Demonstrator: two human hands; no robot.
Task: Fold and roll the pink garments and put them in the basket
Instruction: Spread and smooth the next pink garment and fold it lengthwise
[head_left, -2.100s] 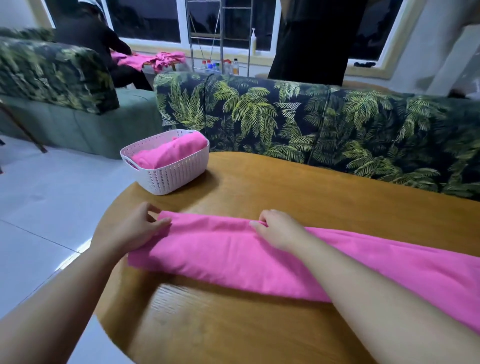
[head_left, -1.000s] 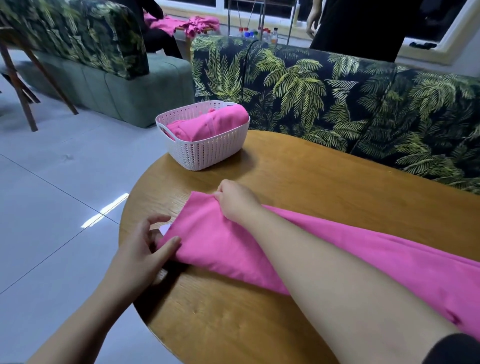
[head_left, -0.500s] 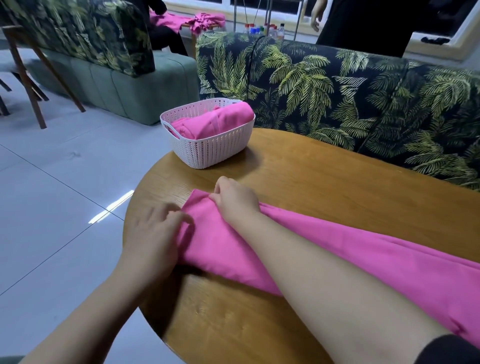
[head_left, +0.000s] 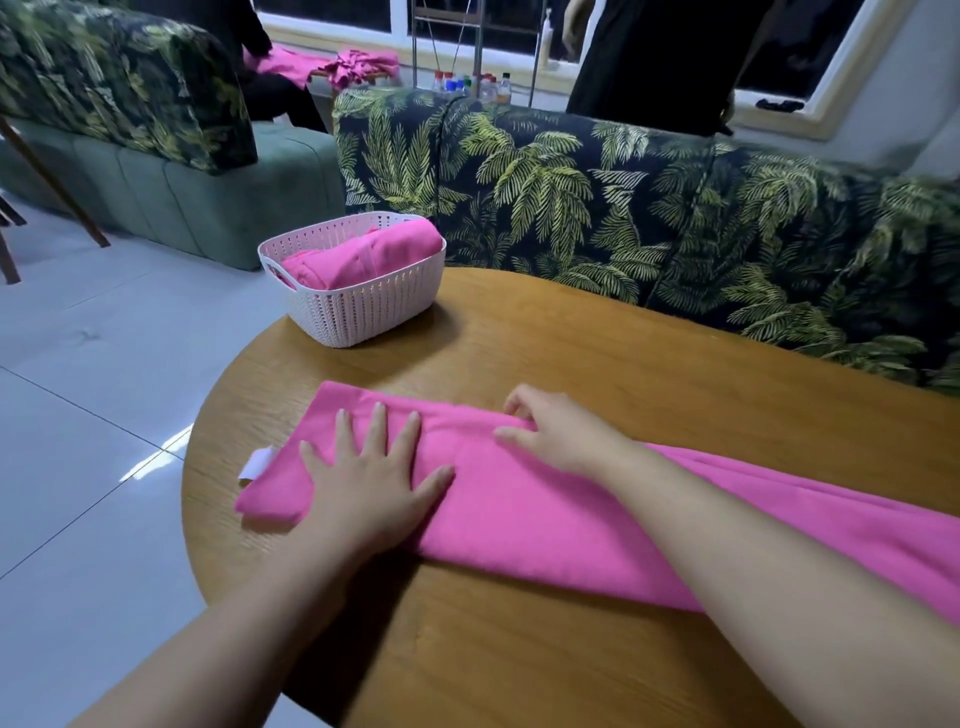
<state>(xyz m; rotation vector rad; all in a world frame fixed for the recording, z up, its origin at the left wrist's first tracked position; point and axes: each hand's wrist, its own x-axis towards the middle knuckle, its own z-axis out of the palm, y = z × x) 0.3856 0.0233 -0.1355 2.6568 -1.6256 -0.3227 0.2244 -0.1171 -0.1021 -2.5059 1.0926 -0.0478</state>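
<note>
Pink garment (head_left: 545, 514) lies folded in a long strip across bench (head_left: 623, 364). Left hand (head_left: 371, 480) flat on it w/ fingers spread; right hand (head_left: 558, 428) pinches far edge. Smooth flat, then roll tight from left end toward basket (head_left: 353, 317).

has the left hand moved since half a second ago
Yes. The left hand, which gripped the pink garment's end by the table edge, now lies flat on the cloth, further in from that edge.

Bright pink folded cloth garment (head_left: 545, 499) on brown wood-grain round table (head_left: 597, 353). White perforated plastic basket (head_left: 358, 312) on the table holds pink rolls. Behind the table: dark sofa (head_left: 649, 208), green palm-leaf print.
</note>
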